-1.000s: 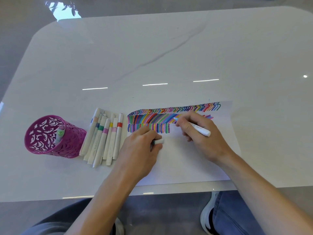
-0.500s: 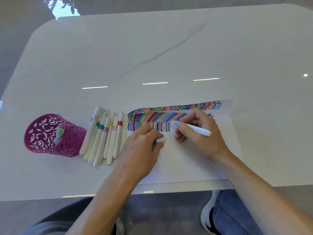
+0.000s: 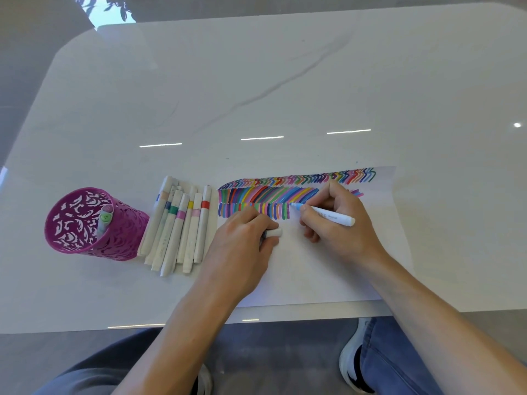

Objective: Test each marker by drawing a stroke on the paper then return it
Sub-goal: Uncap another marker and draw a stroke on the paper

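A white sheet of paper (image 3: 319, 269) lies near the table's front edge, its top covered with rows of coloured strokes (image 3: 285, 192). My right hand (image 3: 339, 226) grips a white marker (image 3: 328, 216) with a light blue tip that touches the paper at the right end of the lowest row. On the paper's left part rests my left hand (image 3: 242, 249), closed around a white marker cap (image 3: 273, 232). Several capped white markers (image 3: 179, 226) lie side by side left of the paper.
A magenta cut-out pen cup (image 3: 91, 223) stands at the left with two markers (image 3: 104, 220) in it. The white marble table (image 3: 285, 81) stretches far back. My knees and shoes show below the front edge.
My right hand has slid down and slightly left, bringing the marker tip from the middle row to the end of the lowest row. The left hand has stayed put.
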